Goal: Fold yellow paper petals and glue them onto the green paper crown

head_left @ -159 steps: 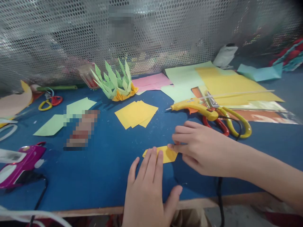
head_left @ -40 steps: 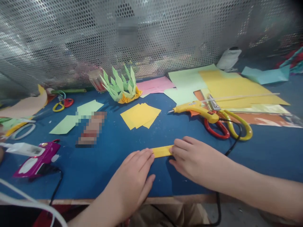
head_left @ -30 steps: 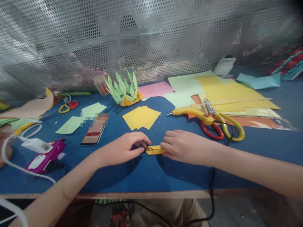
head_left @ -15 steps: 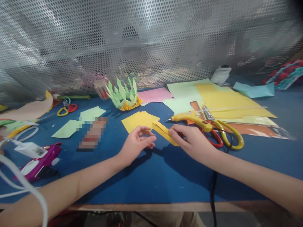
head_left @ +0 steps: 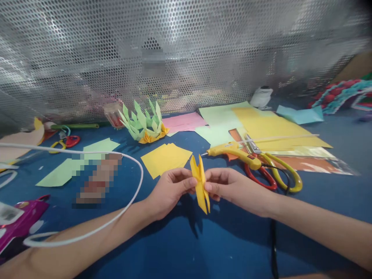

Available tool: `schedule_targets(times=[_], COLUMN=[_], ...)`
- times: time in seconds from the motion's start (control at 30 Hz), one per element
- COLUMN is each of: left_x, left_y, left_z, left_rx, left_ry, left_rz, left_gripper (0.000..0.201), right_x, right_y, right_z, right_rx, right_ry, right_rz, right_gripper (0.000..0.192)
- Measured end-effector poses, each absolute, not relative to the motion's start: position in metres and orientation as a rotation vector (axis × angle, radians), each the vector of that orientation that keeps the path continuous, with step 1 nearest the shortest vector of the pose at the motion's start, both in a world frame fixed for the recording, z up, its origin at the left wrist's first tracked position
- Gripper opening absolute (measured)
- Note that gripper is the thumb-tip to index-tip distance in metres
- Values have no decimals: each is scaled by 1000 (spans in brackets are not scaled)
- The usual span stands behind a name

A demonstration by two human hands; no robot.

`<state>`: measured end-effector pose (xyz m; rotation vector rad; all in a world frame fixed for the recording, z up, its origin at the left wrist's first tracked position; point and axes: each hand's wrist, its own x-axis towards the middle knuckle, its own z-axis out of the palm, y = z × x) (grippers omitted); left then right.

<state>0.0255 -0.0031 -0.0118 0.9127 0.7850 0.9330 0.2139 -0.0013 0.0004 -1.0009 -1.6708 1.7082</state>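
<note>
Both hands hold a folded yellow paper strip (head_left: 200, 185) upright above the blue table (head_left: 180, 240). My left hand (head_left: 170, 190) pinches its left face with thumb and fingers. From the other side my right hand (head_left: 232, 188) pinches the same piece. The strip's pointed ends stick up and down between the fingertips. Just behind it lies a small stack of yellow paper squares (head_left: 165, 158).
A yellow glue gun (head_left: 236, 150) and red and yellow scissors (head_left: 276, 174) lie right of my hands. A green and yellow paper flower (head_left: 142, 124), coloured sheets (head_left: 261, 126), a purple glue gun (head_left: 17, 223), a white cable (head_left: 116, 201) and a perforated metal screen (head_left: 186, 50) surround them.
The yellow piece went from being pressed flat on the table to being lifted, turned upright and pinched between both hands. The view shifted slightly and the white cable swung in.
</note>
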Motion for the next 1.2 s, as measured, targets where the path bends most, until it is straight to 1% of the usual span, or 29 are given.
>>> schedule_targets(times=[0.07, 0.1, 0.3, 0.47, 0.67, 0.77, 0.83, 0.97, 1.03, 1.1, 1.2], left_x=[24, 24, 25, 25, 23, 23, 24, 26, 26, 26, 26], left_y=[-2, -2, -1, -1, -1, -1, -1, -4, -7, -10, -14], left_z=[-13, -13, -14, -13, -13, -14, -15, -14, -12, -9, -7], left_rx=[908, 909, 980, 1004, 1075, 1097, 1105, 1119, 1144, 1182, 1282], left_ry=[771, 767, 745, 779, 783, 767, 772, 698, 678, 715, 783], left_rz=[918, 910, 908, 885, 813, 796, 807, 885, 896, 892, 925], left_gripper=[29, 29, 20, 23, 26, 25, 25, 18, 15, 14, 10], right_x=[211, 209, 207, 207, 205, 208, 211, 215, 215, 215, 214], right_y=[-1, -1, 1, 1, -8, -10, -10, -8, -7, -8, -10], right_z=[-1, -1, -1, -4, -3, -8, -11, -7, -3, 1, 2], right_rx=[-936, -912, -914, -894, -897, -862, -841, -856, -887, -902, -889], right_ry=[-1480, -1438, -1398, -1380, -1473, -1605, -1739, -2060, -2105, -2092, -2084], right_rz=[1805, 1801, 1706, 1679, 1513, 1354, 1163, 596, 399, 322, 306], right_gripper=[35, 37, 29, 28, 39, 49, 50, 34, 24, 18, 15])
